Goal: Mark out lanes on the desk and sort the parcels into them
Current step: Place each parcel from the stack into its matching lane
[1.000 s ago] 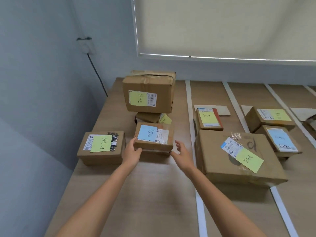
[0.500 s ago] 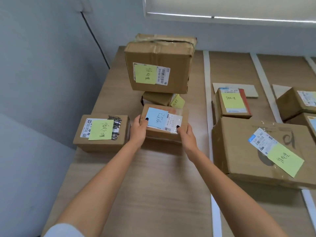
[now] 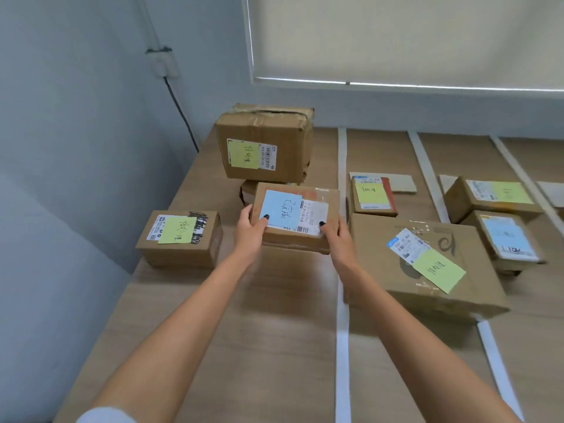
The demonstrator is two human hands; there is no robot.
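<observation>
I am holding a small cardboard parcel with a blue note between both hands, in the leftmost lane of the tabletop. My left hand is gripping its left end, thumb curled onto the top at the edge of the blue note, and my right hand is gripping its near right corner, thumb pressing on the white shipping label. I cannot tell whether the parcel is lifted clear of the wood or just tilting on it.

Just left of it, a low parcel with a green note is sitting near the tabletop's left edge. Behind the one I am holding, a tall parcel with a yellow-green note is resting on a smaller box, most of which is hidden.

A white tape line is running from far to near just right of my right wrist. Beyond it, in the next lane, a large flat parcel is lying near, with a small parcel farther back. A second tape line is separating these from two more parcels at the right, a far one with a yellow note and a nearer one with a blue label.
</observation>
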